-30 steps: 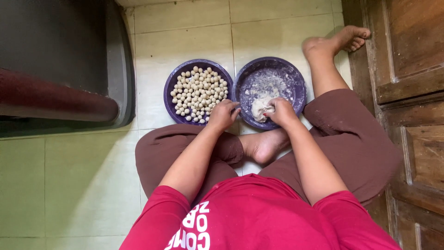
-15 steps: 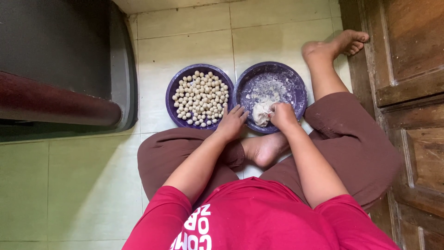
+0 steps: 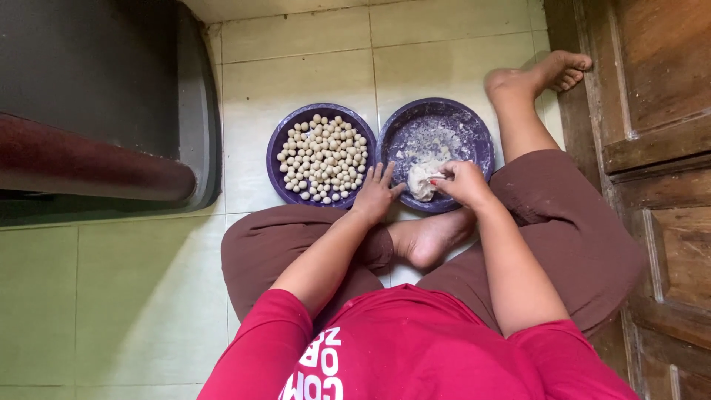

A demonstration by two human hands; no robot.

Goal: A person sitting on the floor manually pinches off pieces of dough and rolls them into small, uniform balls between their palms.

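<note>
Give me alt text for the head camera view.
Seated on a tiled floor, a person's right hand pinches a dough lump in a purple plate; the left hand rests beside a second plate of small dough balls.

two purple plates [image 3: 280, 141], one dough lump [image 3: 422, 180], many small dough balls [image 3: 324, 158]

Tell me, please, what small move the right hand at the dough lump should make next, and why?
Probably pinch off a small piece. The right hand has its fingertips on the dough lump in the floured purple plate, and the neighbouring purple plate already holds many small dough balls. The left hand rests, fingers spread, between the two plates, ready to help roll.
</note>
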